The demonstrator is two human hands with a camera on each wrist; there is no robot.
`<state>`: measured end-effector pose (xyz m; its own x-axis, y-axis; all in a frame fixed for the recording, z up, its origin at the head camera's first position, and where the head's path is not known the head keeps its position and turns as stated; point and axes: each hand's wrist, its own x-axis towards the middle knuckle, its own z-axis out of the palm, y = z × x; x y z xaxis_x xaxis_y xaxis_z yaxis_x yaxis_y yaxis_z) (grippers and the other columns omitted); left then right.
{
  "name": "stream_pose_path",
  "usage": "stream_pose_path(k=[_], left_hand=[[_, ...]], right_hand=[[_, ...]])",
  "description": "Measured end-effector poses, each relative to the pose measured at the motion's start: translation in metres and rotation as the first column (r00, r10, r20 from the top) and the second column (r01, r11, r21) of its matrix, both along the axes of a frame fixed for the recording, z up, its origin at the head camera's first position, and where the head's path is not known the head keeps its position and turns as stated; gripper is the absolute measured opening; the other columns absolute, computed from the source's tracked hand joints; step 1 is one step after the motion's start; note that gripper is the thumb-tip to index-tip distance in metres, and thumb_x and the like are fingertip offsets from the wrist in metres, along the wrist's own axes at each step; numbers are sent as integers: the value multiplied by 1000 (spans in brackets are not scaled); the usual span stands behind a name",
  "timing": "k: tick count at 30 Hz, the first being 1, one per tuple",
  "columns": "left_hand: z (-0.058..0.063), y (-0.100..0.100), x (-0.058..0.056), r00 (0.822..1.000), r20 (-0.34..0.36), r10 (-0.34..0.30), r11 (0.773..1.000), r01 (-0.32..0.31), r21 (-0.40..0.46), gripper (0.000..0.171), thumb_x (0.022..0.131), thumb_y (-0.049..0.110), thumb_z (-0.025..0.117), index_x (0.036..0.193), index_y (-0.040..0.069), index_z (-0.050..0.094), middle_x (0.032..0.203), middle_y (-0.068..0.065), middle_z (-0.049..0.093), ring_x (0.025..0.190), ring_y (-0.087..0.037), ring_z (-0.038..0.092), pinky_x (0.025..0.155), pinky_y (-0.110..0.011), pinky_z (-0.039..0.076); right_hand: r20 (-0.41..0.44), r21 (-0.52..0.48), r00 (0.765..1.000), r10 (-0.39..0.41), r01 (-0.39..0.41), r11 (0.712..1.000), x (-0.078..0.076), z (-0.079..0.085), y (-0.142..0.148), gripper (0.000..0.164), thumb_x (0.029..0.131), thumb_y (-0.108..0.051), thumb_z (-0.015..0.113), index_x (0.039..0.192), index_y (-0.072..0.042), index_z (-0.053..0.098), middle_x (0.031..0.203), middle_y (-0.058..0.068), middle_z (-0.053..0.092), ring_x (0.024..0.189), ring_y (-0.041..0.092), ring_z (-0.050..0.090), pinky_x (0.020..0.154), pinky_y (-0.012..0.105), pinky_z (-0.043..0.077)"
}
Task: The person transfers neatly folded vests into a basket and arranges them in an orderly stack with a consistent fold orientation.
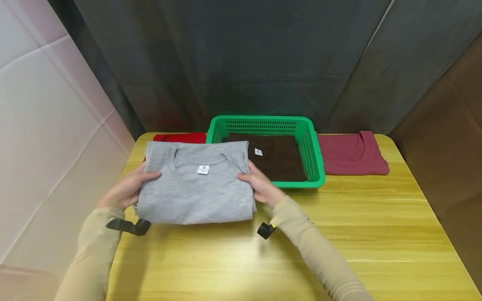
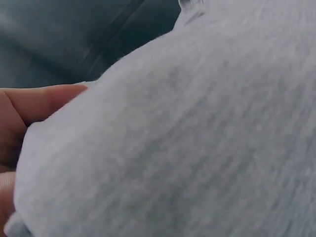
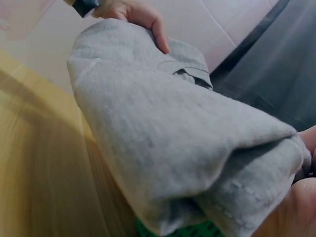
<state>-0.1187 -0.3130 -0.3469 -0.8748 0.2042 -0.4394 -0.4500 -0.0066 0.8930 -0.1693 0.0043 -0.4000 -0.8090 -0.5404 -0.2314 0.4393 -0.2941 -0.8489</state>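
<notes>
Both hands hold a folded grey T-shirt (image 1: 196, 192) by its two sides, the white neck label facing up. At its left edge the left hand (image 1: 126, 188) grips with the thumb on top and fingers beneath. The right hand (image 1: 263, 186) pinches the right edge the same way. In the right wrist view the shirt (image 3: 163, 128) hangs above the table with its folded layers showing at the near end. Grey cloth (image 2: 173, 138) fills most of the left wrist view. Just behind the shirt stands a green basket (image 1: 318, 167) with a folded dark brown T-shirt (image 1: 280, 156) in it.
A folded red garment (image 1: 180, 137) lies left of the basket, partly hidden by the grey shirt. To the right lies a folded dusty-pink T-shirt (image 1: 350, 154). The wooden table (image 1: 376, 238) backs onto a dark curtain (image 1: 244, 58), with a pale sheet (image 1: 56, 138) at the left.
</notes>
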Motion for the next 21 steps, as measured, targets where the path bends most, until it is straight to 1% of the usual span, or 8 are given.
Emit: stream_pose_path(k=[3,7,11,15,19,21], left_hand=[[2,8,-4,1000,-3,5,1000,-5,-22,75,93,23,49,145,31,-5,124,-3,27,92,-11,52,77,-27,50],[2,17,-10,1000,-11,6,999,-6,-32,74,93,24,49,145,31,-3,124,-2,26,100,-14,46,79,-26,49],[1,29,-19,1000,-26,2,1000,-2,-26,72,94,24,48,145,29,-2,127,-1,25,109,-19,38,81,-25,48],[1,42,-28,1000,-26,2,999,-3,-35,71,94,24,47,145,29,-2,134,-5,20,116,-22,31,83,-26,46],[1,54,-35,1000,-8,22,999,-23,-46,71,94,23,47,145,28,-2,139,-9,17,118,-24,28,83,-28,45],[1,59,-37,999,4,34,999,-34,-33,71,94,21,48,145,28,-1,139,-9,17,118,-24,28,84,-28,46]], right_hand=[[0,16,1000,-15,15,1000,-3,-1,7,62,91,5,35,144,-19,16,133,15,37,104,22,49,91,40,42],[-5,22,1000,-21,21,1000,-9,-1,17,60,92,4,35,144,-18,17,128,13,39,100,19,50,84,34,45],[-21,35,999,-25,25,999,-15,2,29,60,92,3,35,145,-18,16,131,12,37,103,19,48,85,32,44],[-42,57,998,-38,40,998,-21,3,42,60,93,2,35,145,-18,15,133,13,34,104,20,47,84,31,44],[-46,84,998,-45,49,995,-25,2,53,59,93,1,35,145,-17,14,131,13,35,101,18,49,81,29,45],[-43,91,998,-48,52,994,-26,1,58,59,93,1,35,146,-17,13,131,13,35,100,17,49,80,29,46]])
